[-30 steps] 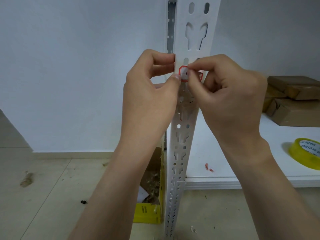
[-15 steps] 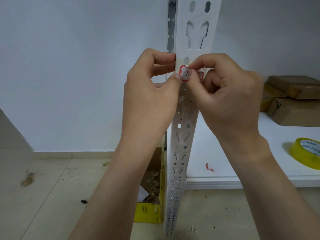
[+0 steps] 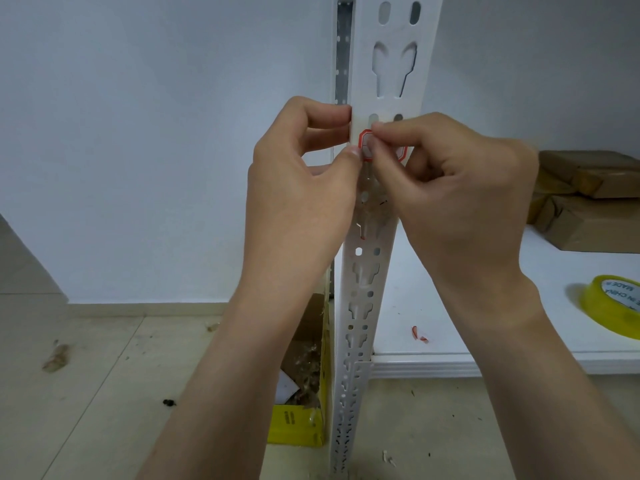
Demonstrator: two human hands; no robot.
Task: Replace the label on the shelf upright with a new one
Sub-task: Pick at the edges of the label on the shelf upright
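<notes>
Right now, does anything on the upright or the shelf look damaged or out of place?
Yes. Just below the red-bordered label, the shelf upright carries a patch of torn, sticky residue with small red and black bits, probably left from an old label. A small red scrap also lies loose on the white shelf.

The label (image 3: pixel 401 152) sits on the shelf upright (image 3: pixel 363 271). To its right, the shelf (image 3: pixel 450 306) bears a tape roll (image 3: pixel 609 306), with parcels (image 3: pixel 588 202) behind. A carton (image 3: pixel 304 410) stands on the floor to the left.

A white shelf upright (image 3: pixel 381 81) bears a white label (image 3: pixel 367 147) with a red border. Right of the upright: a yellow tape roll (image 3: pixel 609 311), brown parcels (image 3: pixel 588 202); left: a yellow box (image 3: pixel 298 427).
</notes>
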